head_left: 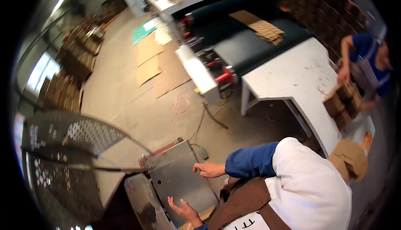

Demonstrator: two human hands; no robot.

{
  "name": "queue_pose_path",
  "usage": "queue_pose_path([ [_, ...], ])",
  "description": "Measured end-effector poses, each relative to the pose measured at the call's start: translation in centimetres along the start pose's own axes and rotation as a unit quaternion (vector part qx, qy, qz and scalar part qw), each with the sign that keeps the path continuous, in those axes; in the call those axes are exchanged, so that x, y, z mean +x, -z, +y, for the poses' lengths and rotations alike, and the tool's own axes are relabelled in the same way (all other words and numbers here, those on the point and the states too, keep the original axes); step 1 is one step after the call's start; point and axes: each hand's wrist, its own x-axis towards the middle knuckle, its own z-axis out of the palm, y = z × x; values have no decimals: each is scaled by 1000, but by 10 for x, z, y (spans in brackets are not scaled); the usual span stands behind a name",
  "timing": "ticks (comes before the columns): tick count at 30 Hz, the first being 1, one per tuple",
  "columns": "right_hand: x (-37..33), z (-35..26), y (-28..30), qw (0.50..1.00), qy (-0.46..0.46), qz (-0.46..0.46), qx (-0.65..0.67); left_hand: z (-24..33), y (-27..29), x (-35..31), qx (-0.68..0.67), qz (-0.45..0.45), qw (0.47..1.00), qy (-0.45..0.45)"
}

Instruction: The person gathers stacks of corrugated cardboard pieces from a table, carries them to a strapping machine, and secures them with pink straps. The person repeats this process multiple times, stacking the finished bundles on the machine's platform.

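Note:
My left hand (pixel 184 211) is over the lower part of a grey metal plate (pixel 177 180), palm turned up, fingers spread and empty. Above it in the picture, my right hand (pixel 210 170) hovers beside the plate's right edge. Its fingers are loosely bent, and nothing shows in them. A blue sleeve (pixel 250 161) covers that forearm. Along the plate's left side runs a worn pale metal block (pixel 146 203).
A perforated dark guard (pixel 79 146) stands left. Ahead is a conveyor machine (pixel 250 42) carrying corrugated cardboard (pixel 261 27). A white table (pixel 292 69) adjoins it. Right, a co-worker (pixel 367 63) handles cardboard pieces (pixel 344 102). Cardboard sheets (pixel 167 71) and a foot pedal (pixel 202 152) lie on the floor.

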Motion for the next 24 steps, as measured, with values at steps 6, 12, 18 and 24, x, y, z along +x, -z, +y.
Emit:
queue_pose_path([
  [6,-175,40,110,948,-108,301,-4,59,-133,13,-205,-225,953,-18],
  [12,-354,115,96,772,-179,609,12,153,-251,-1,-255,-511,818,-67],
  [18,-457,156,42,465,-220,857,31,262,-332,-34,-206,-685,666,-212],
  [24,-517,168,72,476,-194,857,25,377,-453,-91,-177,-660,601,-415],
])
